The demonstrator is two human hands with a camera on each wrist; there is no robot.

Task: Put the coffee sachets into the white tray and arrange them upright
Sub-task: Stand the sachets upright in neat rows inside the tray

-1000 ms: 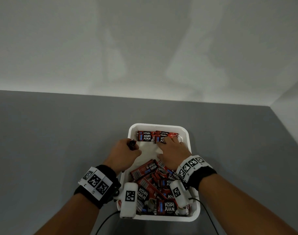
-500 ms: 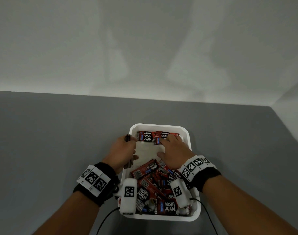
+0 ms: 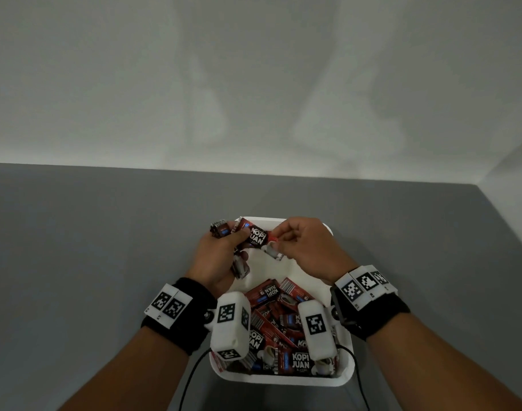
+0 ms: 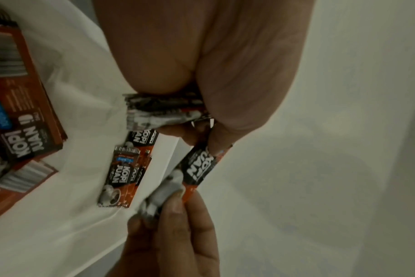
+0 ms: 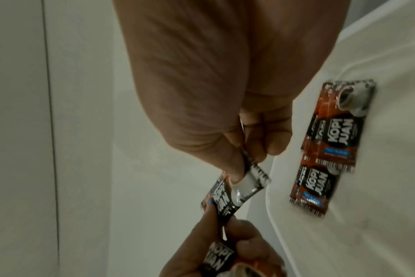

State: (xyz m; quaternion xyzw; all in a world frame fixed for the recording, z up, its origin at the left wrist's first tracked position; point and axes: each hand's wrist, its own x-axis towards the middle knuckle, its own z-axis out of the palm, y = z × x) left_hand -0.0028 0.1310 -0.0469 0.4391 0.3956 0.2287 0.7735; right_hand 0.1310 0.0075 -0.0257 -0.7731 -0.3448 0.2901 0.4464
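1. White plastic tray [image 3: 344, 378] sat on a grey table [image 3: 76, 247], its far end at 12 o'clock from the wearer.
2. Left hand [image 3: 221, 256] was curled round a small bundle of Kopi Juan coffee sachets [image 3: 224, 231], held above the tray's 11 o'clock corner, judged to be a stack gathered for standing upright.
3. Right hand [image 3: 304, 250] pinched one end of a single sachet [image 3: 258, 235] between thumb and fingers; the left thumb clamped its other end. Judged purpose: squaring it against the bundle.
4. Both wrist views showed a few sachets [image 5: 329, 150] lying against the tray's far wall at 12 o'clock.
5. Loose sachets [image 3: 280, 321] lay jumbled flat at the near end, 6 o'clock, not yet arranged.
6. The middle of the tray floor was bare, presumably kept open as working room.
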